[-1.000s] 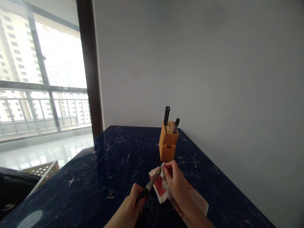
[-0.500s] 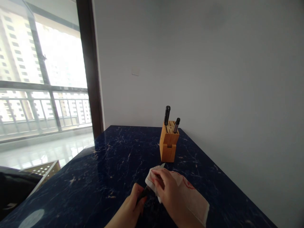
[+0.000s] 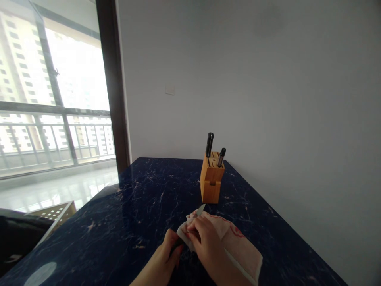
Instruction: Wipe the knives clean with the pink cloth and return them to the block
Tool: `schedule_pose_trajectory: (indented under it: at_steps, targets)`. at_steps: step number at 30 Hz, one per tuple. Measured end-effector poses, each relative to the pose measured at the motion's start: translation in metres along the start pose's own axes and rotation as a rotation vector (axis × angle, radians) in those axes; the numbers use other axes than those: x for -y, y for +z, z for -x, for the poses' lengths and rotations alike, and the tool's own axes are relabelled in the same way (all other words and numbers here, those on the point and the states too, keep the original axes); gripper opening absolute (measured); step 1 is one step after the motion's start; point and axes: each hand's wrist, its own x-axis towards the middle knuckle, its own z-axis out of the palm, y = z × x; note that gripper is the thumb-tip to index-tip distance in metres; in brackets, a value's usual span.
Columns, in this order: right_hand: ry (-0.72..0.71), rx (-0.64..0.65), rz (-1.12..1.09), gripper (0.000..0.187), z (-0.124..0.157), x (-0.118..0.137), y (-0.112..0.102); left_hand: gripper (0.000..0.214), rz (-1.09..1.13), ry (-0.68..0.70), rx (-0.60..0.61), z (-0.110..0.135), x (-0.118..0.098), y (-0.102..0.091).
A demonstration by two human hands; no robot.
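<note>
A knife [image 3: 201, 209] points away from me, its bright blade tip showing past a cloth. Its dark handle is wrapped by the fingers of my left hand [image 3: 164, 255]. My right hand [image 3: 208, 242] is closed on the white cloth with a red print [image 3: 239, 249], pinching it around the blade close to the handle. The cloth's loose end trails to the right over my wrist. Most of the blade is hidden by cloth and fingers. Just beyond the tip stands a wooden knife block [image 3: 211, 180] with two dark-handled tools in its slots.
The dark blue marbled table [image 3: 143, 198] runs back to a grey wall [image 3: 253, 99]. At left, beyond the table edge, are a perforated beige box [image 3: 56, 212] and a black item [image 3: 20, 234]. A large window [image 3: 59, 99] lies further left.
My right hand and the cloth have slid along the blade toward the handle, so more of the tip shows. The left hand has barely moved.
</note>
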Motion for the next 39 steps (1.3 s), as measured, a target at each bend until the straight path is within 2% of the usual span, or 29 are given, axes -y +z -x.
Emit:
schedule_pose_trajectory:
  at_steps: [6, 11, 16, 22, 27, 31, 35, 39]
  targets:
    - [0.107, -0.050, 0.017, 0.019, -0.002, -0.005, -0.005, 0.017, -0.003, -0.029, -0.010, 0.001, -0.003, -0.001]
    - [0.032, 0.049, 0.001, 0.019, -0.001, -0.002, -0.003, 0.014, 0.025, -0.029, 0.002, 0.000, -0.002, -0.002]
    - [0.081, -0.006, 0.084, 0.017, -0.001, -0.005, -0.006, 0.011, -0.041, -0.037, -0.005, 0.001, -0.005, -0.003]
    - [-0.011, 0.032, 0.113, 0.017, 0.001, -0.001, -0.003, 0.011, -0.010, -0.012, 0.009, 0.000, -0.005, -0.004]
    - [0.124, -0.076, 0.116, 0.012, -0.005, -0.020, -0.011, 0.015, -0.030, -0.028, 0.054, 0.000, -0.009, -0.005]
    - [0.197, -0.153, 0.035, 0.008, -0.010, -0.036, -0.020, 0.017, -0.061, -0.031, 0.052, 0.002, -0.012, -0.003]
    - [0.224, -0.156, -0.036, 0.008, -0.012, -0.038, -0.024, 0.018, -0.057, -0.026, 0.039, 0.002, -0.010, 0.000]
    - [0.221, -0.129, 0.004, 0.008, -0.009, -0.030, -0.022, 0.016, -0.074, -0.048, 0.009, 0.002, -0.008, 0.000]
